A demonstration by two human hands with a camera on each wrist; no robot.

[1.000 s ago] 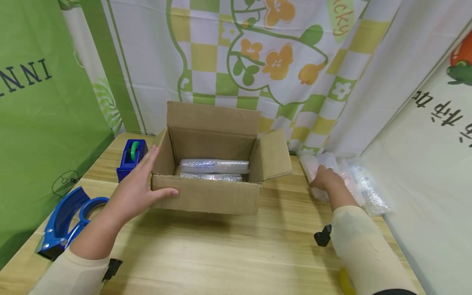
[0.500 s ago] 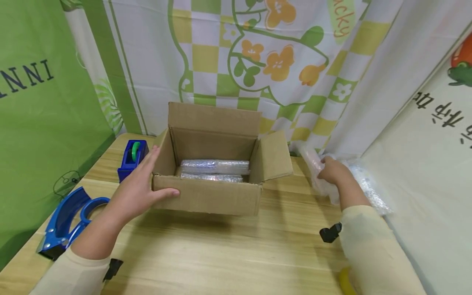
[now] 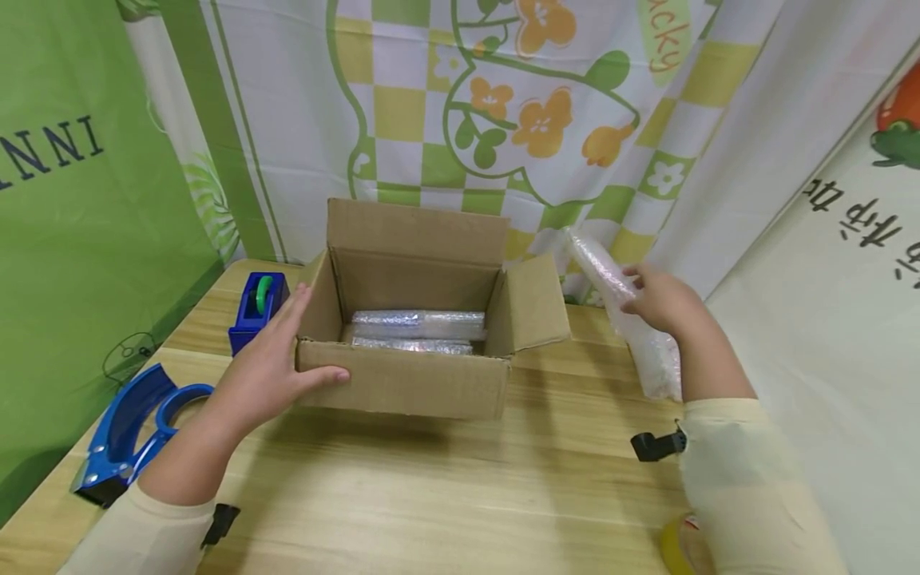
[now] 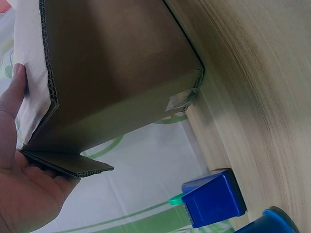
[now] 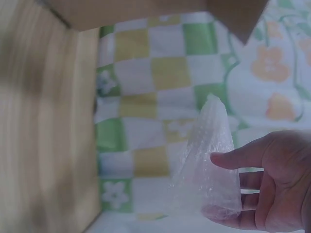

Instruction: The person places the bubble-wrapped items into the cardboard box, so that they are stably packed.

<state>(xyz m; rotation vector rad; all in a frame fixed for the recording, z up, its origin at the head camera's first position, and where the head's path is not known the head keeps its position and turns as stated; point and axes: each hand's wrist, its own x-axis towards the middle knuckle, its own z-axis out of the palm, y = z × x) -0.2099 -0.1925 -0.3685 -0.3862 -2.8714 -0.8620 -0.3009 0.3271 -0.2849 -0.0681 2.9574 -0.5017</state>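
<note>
The left hand (image 3: 262, 375) is spread wide, thumb and fingers touching the near left corner of the open cardboard box (image 3: 402, 382), where bubble-wrapped packages (image 3: 417, 323) lie; right of it, a bubble-wrapped packet (image 3: 640, 343) slants above the worktop (image 3: 431, 495), pinched by the right hand (image 3: 664, 299)

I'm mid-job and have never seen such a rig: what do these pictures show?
No robot: a person works bare-handed. The wide picture is taken from the person's head, the other two from the left and right wrists. On the table are an open cardboard box with shiny wrapped packs inside, a blue tape dispenser, a blue curved tool and a partly hidden yellow ring. The left hand rests against the box's near left corner; the right hand holds a bubble-wrapped pack.
</note>
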